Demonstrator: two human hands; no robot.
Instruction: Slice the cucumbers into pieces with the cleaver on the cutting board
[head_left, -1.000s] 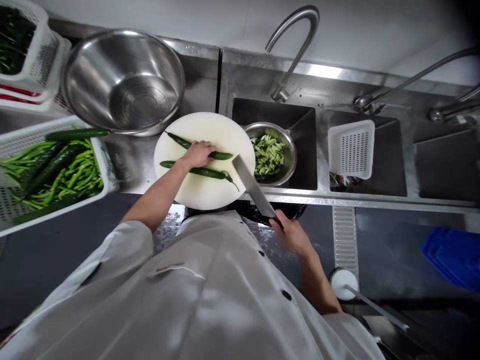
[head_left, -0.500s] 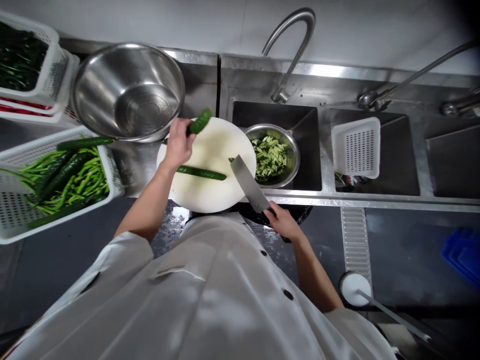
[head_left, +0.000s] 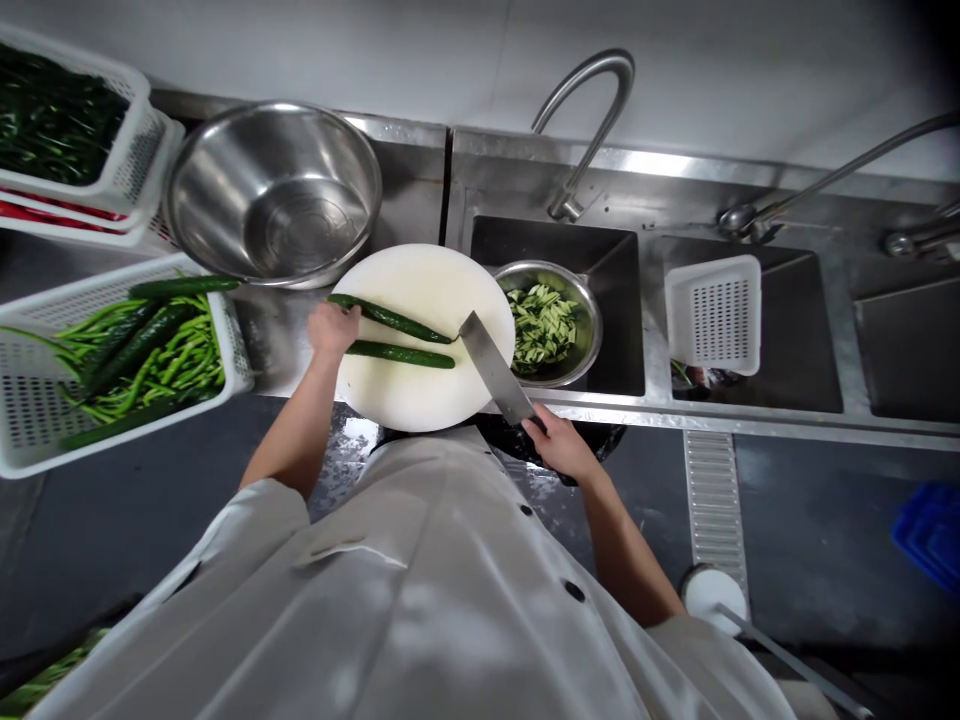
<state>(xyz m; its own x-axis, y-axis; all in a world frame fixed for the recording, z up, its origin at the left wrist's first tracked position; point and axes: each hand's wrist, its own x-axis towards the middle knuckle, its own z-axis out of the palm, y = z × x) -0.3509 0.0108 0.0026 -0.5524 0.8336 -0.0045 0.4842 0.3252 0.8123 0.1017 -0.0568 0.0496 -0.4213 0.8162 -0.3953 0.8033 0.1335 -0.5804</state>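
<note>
Two long dark green cucumbers lie roughly side by side on a round white cutting board (head_left: pixel 409 400). My left hand (head_left: pixel 332 327) is closed around the left end of the upper cucumber (head_left: pixel 397 319). Just below it, the left end of the lower cucumber (head_left: pixel 405 354) comes close to my fingers. In my right hand (head_left: pixel 559 442) is the handle of a kitchen knife with a broad blade (head_left: pixel 495 370). Its tip is over the right side of the board, close to the upper cucumber's right end.
A steel bowl of cut cucumber pieces (head_left: pixel 544 325) sits in the sink right of the board. Behind left stands a large steel basin (head_left: pixel 274 190). White baskets hold green beans and cucumbers (head_left: pixel 236 350) and dark greens (head_left: pixel 127 110). A faucet (head_left: pixel 626 100) arches above the sink.
My left hand has come down and left, and the cucumber it held raised now lies on the board above the other one. My right hand with the knife has barely moved.
</note>
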